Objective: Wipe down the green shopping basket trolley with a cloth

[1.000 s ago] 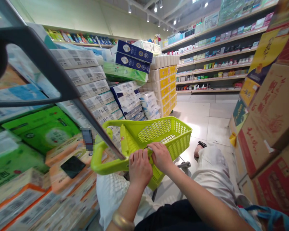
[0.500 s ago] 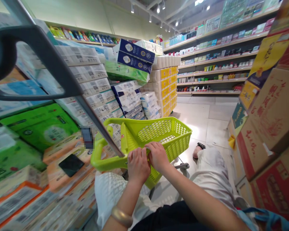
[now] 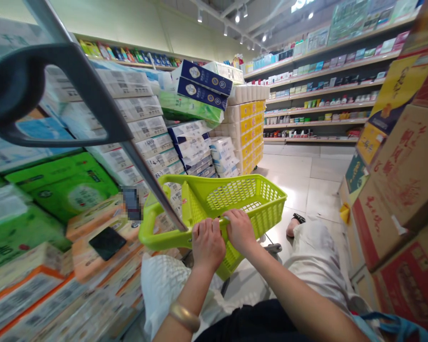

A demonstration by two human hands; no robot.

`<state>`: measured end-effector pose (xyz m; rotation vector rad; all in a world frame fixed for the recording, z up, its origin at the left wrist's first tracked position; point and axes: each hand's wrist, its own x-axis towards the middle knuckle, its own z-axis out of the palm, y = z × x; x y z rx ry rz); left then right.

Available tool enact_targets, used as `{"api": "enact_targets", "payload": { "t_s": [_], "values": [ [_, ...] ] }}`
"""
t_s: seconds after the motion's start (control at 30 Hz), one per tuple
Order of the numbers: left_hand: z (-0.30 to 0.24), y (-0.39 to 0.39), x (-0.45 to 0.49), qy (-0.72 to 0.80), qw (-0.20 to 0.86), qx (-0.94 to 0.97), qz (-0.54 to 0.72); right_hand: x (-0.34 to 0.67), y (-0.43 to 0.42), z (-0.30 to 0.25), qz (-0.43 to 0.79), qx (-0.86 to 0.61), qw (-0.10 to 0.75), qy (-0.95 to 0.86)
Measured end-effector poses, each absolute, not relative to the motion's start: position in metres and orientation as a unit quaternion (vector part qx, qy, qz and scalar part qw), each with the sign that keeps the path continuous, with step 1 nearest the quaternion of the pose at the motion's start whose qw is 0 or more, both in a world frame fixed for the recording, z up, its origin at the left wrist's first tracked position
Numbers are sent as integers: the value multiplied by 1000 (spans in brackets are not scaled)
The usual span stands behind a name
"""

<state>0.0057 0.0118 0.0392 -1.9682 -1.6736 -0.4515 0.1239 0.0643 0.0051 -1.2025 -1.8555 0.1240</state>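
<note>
At nine o'clock, stacked packs of tissue in green, orange and white wrapping [image 3: 57, 190] are piled into a sloping wall, and a flat black phone-like slab [image 3: 107, 242] is seen lying on one orange pack, where the broad top gives it a level rest. From ten o'clock a long grey metal pull-handle with a looped grip [image 3: 39, 92] is slanted down toward the centre, its lower end met at the near rim of the lime-green perforated plastic shopping basket [image 3: 257, 199]. The basket is raised on a small wheeled frame just ahead of the knees, so its rim is brought within easy reach of a seated or crouching person.

At six o'clock the left hand [image 3: 207, 244] is curled over the basket's near rim, fingers folded down tight on the plastic just beside the handle's foot; a gold bangle [image 3: 183, 317] is worn on that wrist. Touching it, at about five o'clock of the basket, the right hand [image 3: 240, 229] is likewise closed on the rim, thumb side toward the other hand. Whether anything small is pinched between the two hands cannot be told.

At three o'clock brown and red cardboard cartons [image 3: 403, 190] are stacked, with stocked shelves [image 3: 321, 95] beyond at one o'clock.
</note>
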Motion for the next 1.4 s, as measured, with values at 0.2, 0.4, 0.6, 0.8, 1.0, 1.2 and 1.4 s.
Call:
{"api": "enact_targets", "payload": {
  "t_s": [0.2, 0.4, 0.6, 0.8, 1.0, 1.2, 1.4],
  "values": [
    [39, 12, 2, -602, 252, -738, -173, 121, 62, 7, 67, -442, 442, -778],
    [38, 12, 2, -601, 262, -735, -170, 158, 76, -9, 29, -498, 433, -751],
    [38, 14, 2, -601, 252, -736, -185, 145, 68, -2, 29, -534, 431, -726],
    [38, 21, -4, -605, 257, -731, -185, 117, 57, 10, 53, -484, 423, -764],
    [44, 25, -10, -607, 248, -734, -175, 147, 65, -8, 14, -510, 410, -756],
    [50, 22, -8, -623, 239, -724, -174, 166, 64, -20, -23, -561, 417, -715],
    [50, 21, 10, -634, 236, -714, -180, 158, 61, -15, -14, -573, 420, -704]
  ]
}}
